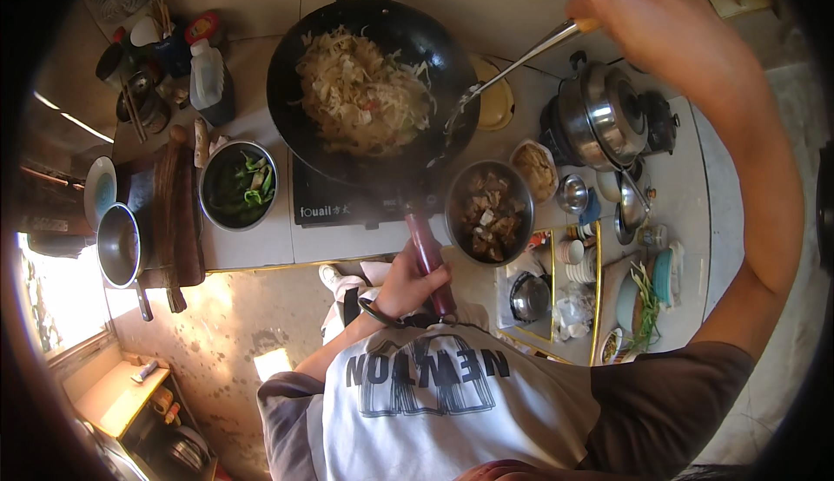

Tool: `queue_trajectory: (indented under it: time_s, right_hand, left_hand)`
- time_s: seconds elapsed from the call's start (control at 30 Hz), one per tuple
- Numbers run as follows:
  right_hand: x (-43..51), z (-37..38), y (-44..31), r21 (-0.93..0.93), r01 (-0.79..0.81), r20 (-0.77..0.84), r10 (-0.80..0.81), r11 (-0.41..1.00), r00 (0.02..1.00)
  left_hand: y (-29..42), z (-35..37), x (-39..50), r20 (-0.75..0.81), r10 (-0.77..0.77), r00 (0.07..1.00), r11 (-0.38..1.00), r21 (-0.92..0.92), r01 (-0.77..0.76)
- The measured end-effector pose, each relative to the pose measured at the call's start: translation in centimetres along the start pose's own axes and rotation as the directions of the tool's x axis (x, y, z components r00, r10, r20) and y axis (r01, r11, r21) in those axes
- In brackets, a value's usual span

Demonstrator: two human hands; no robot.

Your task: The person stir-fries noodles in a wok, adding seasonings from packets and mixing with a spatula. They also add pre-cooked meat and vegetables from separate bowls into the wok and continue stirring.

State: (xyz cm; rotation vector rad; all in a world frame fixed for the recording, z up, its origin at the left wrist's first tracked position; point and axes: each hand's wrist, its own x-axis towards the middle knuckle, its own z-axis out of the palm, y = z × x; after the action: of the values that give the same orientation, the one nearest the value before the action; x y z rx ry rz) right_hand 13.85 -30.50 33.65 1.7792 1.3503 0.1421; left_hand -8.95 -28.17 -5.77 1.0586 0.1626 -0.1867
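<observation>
A black wok sits on the induction cooker, holding a mound of pale shredded vegetable, perhaps cabbage. My left hand grips its reddish handle near my waist. High at the upper right, my right hand is closed around the end of a metal spatula. The spatula slants down to the left, its blade at the wok's right inner wall and blurred. Beside the handle stands a metal bowl of cooked brown chunks, possibly meat.
Left of the cooker are a bowl of green peppers, a cutting board, a small saucepan and a plastic bottle. To the right stand a lidded steel pot, a bowl of pale food and scallions.
</observation>
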Motion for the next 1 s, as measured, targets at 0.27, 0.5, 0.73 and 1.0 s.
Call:
queue_trajectory:
  time_s: [0.27,0.5,0.73,1.0]
  right_hand:
    - [1.3,0.7,-1.9,-0.149,-0.066,0.041,0.072,0.987,0.997]
    - [-1.0,0.2,-1.0,-0.360,0.021,-0.263,-0.123,0.933,0.957]
    - [1.0,4.7,-3.4,-0.139,-0.020,-0.338,-0.028,0.990,0.941]
    - [-3.4,0.9,0.7,0.582,0.056,-0.398,0.224,0.811,0.890]
  left_hand:
    - [0.3,-0.1,0.0,0.003,-0.014,1.000,1.000,-0.015,0.014]
    - [0.8,-0.1,0.2,0.022,0.015,1.000,1.000,-0.010,-0.015]
    - [1.3,0.0,0.1,0.018,-0.029,0.999,0.999,-0.042,0.029]
    - [1.2,-0.1,-0.1,-0.012,-0.024,1.000,1.000,0.020,0.024]
